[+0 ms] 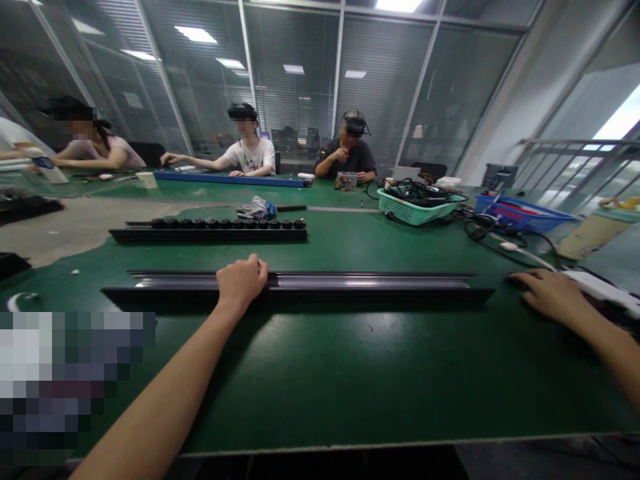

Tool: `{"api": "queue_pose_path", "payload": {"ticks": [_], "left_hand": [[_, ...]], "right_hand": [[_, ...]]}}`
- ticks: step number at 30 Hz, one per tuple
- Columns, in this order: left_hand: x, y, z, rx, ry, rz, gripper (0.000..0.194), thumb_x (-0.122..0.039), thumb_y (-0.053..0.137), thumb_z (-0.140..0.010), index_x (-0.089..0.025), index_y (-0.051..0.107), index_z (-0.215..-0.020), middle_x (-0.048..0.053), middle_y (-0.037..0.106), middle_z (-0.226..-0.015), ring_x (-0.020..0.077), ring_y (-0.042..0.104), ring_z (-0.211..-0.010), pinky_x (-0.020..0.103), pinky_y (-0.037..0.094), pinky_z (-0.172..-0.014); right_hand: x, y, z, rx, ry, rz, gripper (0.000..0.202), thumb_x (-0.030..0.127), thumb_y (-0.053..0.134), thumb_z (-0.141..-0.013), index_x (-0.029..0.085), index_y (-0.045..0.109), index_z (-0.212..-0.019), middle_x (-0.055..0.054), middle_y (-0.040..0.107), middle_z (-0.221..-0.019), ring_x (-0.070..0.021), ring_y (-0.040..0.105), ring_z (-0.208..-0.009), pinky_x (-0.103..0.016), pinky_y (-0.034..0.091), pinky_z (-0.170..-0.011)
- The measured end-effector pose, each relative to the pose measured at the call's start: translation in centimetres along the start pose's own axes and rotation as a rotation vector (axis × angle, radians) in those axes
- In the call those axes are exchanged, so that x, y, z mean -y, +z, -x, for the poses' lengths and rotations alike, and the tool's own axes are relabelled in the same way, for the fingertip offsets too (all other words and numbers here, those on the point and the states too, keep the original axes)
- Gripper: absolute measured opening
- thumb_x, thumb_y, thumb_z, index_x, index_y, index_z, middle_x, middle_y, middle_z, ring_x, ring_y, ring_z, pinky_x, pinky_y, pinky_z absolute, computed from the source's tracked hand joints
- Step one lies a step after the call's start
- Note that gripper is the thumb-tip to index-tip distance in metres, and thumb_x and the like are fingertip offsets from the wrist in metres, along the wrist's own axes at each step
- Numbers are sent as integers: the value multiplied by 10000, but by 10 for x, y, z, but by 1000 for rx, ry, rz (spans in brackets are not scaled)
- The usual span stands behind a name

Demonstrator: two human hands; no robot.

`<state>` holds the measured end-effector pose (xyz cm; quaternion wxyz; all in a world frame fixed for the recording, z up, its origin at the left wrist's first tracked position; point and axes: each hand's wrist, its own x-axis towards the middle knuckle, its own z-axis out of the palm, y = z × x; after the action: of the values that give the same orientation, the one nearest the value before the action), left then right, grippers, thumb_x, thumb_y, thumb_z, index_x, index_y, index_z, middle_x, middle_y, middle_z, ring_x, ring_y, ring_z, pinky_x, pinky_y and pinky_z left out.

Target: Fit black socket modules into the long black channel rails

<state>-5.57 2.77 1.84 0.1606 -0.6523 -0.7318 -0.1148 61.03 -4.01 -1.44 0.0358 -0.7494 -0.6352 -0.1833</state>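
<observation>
A long black channel with a shiny grey inside lies lengthwise across the green table in front of me. My left hand is closed over it, left of its middle, with the fingers curled and partly hidden from view. Past the channel's right end, my right hand is low over the table with its fingers stretched out to the left. Nothing can be seen in it, though its underside is dark. Beyond the channel is a shorter black rail with a row of small black parts along it.
A grey-and-blue glove lies behind the shorter rail. At the back right stand a green basket of cables and a blue basket. A white power strip is beside my right arm. Several people sit across the table.
</observation>
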Motion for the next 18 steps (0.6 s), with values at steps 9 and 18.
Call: {"api": "queue_pose_path", "payload": {"ticks": [9, 18], "left_hand": [[-1, -4, 5, -75, 31, 20, 486, -403, 242, -977, -154, 659, -957, 150, 713, -823, 313, 692, -770, 322, 381, -618], [-12, -11, 23, -385, 309, 102, 423, -387, 323, -1007, -172, 632, -814, 89, 671, -687, 228, 618, -657, 344, 290, -613]], "right_hand": [[274, -64, -20, 189, -743, -494, 895, 758, 541, -802, 182, 423, -1476, -172, 549, -1395, -339, 526, -1260, -493, 422, -1057], [403, -99, -34, 220, -874, -354, 768, 802, 553, -760, 170, 557, -1196, -141, 667, -1157, -309, 640, -1026, -368, 472, -806]]}}
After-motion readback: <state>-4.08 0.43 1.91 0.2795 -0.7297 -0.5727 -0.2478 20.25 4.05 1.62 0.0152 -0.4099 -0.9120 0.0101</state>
